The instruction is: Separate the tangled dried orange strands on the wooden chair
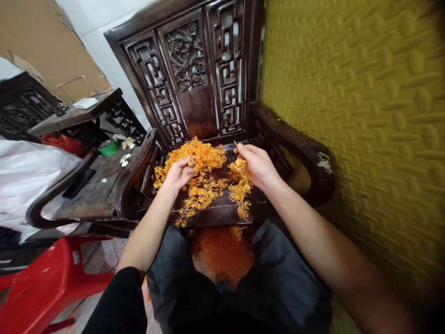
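A heap of orange plastic flower sprigs (200,155) lies on the seat of a dark carved wooden chair (217,218), with loose strands trailing toward its front edge. My left hand (181,172) hovers at the near left side of the heap, fingers loosely curled and thumb apart; I see nothing held in it. To the right, my right hand (256,163) pinches a thin stem between thumb and fingertips. A bunch of orange sprigs (240,188) hangs below that hand, down over the seat. The palm hides part of the bunch.
Behind the seat rises the openwork chair back (198,109); a curved armrest (295,148) and yellow textured wall (354,93) are at right. On the left stand a wooden side seat (93,197) with green tape (108,147), and a red plastic stool (45,283). An orange mass (222,255) lies below, between my knees.
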Available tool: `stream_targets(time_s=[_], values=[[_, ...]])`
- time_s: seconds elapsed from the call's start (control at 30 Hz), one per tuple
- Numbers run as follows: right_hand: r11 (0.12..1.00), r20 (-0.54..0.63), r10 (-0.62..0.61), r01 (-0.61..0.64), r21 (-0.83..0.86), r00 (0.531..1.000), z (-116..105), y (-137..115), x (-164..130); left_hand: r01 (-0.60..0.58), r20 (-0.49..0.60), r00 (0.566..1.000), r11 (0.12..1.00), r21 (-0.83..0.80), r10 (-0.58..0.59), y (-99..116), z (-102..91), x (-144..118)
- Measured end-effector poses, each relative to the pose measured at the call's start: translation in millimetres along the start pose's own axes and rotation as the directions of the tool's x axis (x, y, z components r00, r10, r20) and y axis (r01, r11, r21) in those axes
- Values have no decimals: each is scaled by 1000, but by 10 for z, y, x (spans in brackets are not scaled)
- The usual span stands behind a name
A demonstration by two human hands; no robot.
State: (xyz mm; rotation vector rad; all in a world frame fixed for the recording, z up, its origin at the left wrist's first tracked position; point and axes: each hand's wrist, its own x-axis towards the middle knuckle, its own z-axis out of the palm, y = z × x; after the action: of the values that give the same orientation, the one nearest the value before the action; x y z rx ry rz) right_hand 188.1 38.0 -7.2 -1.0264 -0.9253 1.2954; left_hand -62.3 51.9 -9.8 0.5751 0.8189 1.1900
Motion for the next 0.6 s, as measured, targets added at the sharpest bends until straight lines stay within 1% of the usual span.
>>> stream_targets(time_s=[0.07,0.1,0.13,0.17,0.23,0.27,0.3,0.33,0.37,0.4,0.43,0.47,0.5,0.53,0.57,0.6], values=[[982,20,175,-175,70,984,4,61,52,49,-26,998,998,-33,-50,21,-38,34],[960,52,253,-258,108,966,11,87,67,73,-36,997,997,-38,-75,31,-47,38],[938,90,307,-317,139,947,21,108,74,101,-38,994,994,-38,-103,39,-47,35],[924,126,331,-349,158,935,35,127,74,126,-33,991,992,-33,-127,42,-35,25],[922,179,321,-350,168,930,71,161,55,126,-14,992,992,30,-126,20,21,-14],[927,203,305,-339,161,930,94,176,40,103,-4,995,988,116,-103,-11,64,-42],[932,229,289,-328,155,930,118,192,22,56,-1,998,968,243,-57,-59,116,-74],[936,254,273,-317,153,928,144,208,4,-14,6,1000,915,404,13,-121,171,-110],[938,277,260,-310,153,925,171,223,-14,-100,27,994,810,578,104,-195,228,-147],[940,295,248,-303,155,923,197,238,-30,-194,77,976,650,735,204,-273,281,-184],[942,304,238,-296,160,922,222,252,-44,-278,159,947,461,843,280,-348,327,-218],[943,304,229,-288,166,925,242,263,-55,-345,251,912,274,898,325,-412,365,-247],[945,297,221,-279,169,929,257,272,-62,-392,336,881,117,913,332,-461,392,-268],[947,289,216,-272,170,933,266,279,-67,-419,397,862,2,908,314,-491,408,-280],[949,278,212,-266,173,937,268,282,-68,-432,435,851,-78,898,294,-502,414,-284],[949,267,208,-260,176,941,263,283,-68,-438,459,844,-135,889,277,-498,409,-280]])
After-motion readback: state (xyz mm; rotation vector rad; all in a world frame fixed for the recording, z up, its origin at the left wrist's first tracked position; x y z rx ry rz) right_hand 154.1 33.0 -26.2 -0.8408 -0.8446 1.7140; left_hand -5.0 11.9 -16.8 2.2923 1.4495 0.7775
